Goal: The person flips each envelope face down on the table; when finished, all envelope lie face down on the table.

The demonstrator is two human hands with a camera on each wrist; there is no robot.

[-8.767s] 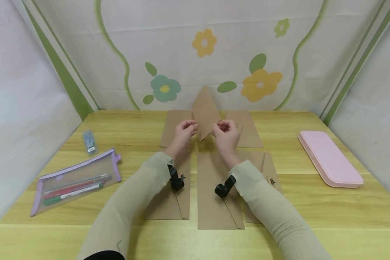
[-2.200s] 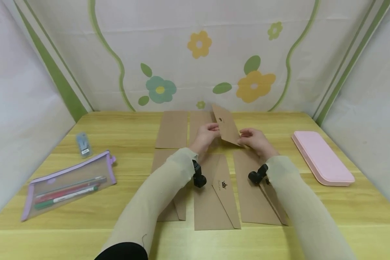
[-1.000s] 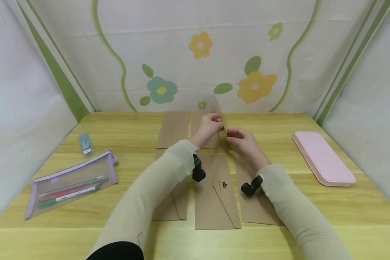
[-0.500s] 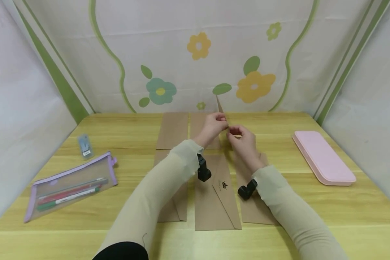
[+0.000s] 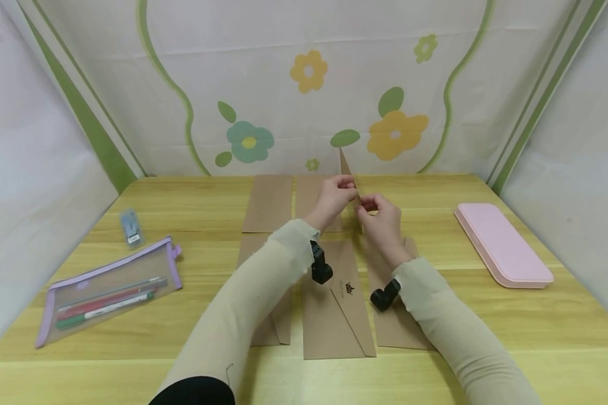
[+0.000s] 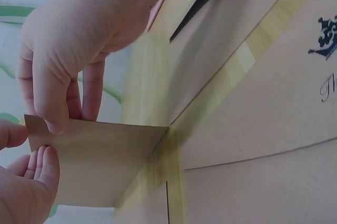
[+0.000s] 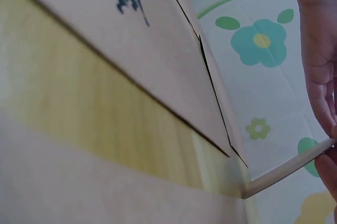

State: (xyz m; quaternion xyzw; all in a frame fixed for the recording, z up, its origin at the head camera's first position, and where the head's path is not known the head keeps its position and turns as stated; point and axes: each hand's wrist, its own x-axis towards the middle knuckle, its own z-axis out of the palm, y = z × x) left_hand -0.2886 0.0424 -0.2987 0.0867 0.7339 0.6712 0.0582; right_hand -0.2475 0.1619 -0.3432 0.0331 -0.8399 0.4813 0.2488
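A brown paper envelope (image 5: 345, 162) stands raised, nearly edge-on, over the back right of the arrangement. My left hand (image 5: 332, 198) pinches its edge from the left. From the right, my right hand (image 5: 380, 220) pinches it a little lower. In the left wrist view the right hand (image 6: 87, 40) reaches down to the envelope's edge (image 6: 102, 163), while the left hand (image 6: 29, 187) holds its corner from below. The right wrist view catches the left hand (image 7: 321, 66) and the thin envelope edge (image 7: 287, 174). Fingers partly hide the gripped part.
Beneath my arms lie more envelopes: back left (image 5: 268, 203), back middle (image 5: 311, 194), near left (image 5: 278, 315), near middle (image 5: 334, 326) with a crown print, near right (image 5: 400, 326). A mesh pencil pouch (image 5: 111, 292), small blue item (image 5: 132, 228) and pink case (image 5: 501, 244) flank them.
The back middle envelope, held up at first, now lies flat; both hands hold the back right one instead. That envelope has turned from showing its crown print to edge-on, the right hand shifting left.
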